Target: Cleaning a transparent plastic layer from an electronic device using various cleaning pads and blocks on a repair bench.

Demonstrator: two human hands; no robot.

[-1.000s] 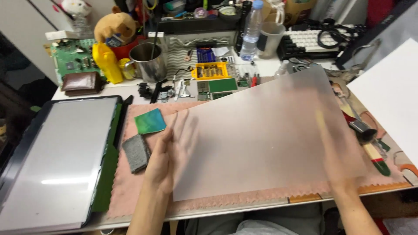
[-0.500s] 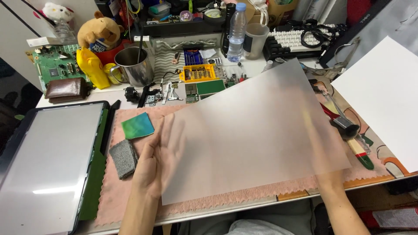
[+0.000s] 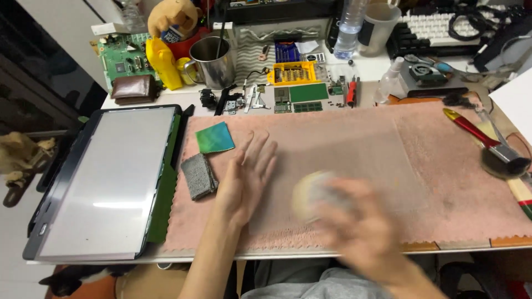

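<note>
Left hand: my left hand (image 3: 247,176) lay flat on the pink cloth (image 3: 354,166), palm down, fingers spread and empty, pinching nothing.
Right hand: my right hand (image 3: 360,227) was smeared with motion blur over the near edge of the cloth; I could not tell whether its fingers were closed or spread.
Pale round thing: a light, roundish object (image 3: 313,194) sat at the fingertips of my right hand, blurred as well; whether I gripped it or only touched it did not show, nor what it was.
Beside my left hand: a grey pad (image 3: 198,176) lay just to its left on the cloth, and a small green square (image 3: 214,137) sat a little farther up.
Off the cloth: the flat panel (image 3: 108,182) with its dark frame rested at the left, clear of both hands; a red-handled brush (image 3: 487,141) lay at the far right edge.
Back of the desk: a metal cup (image 3: 213,55), a yellow bit tray (image 3: 292,73) and small green boards crowded the rear, untouched.
Progress: I judged the cloth laid out and mostly bare, the work on it underway, with the panel not yet handled.
</note>
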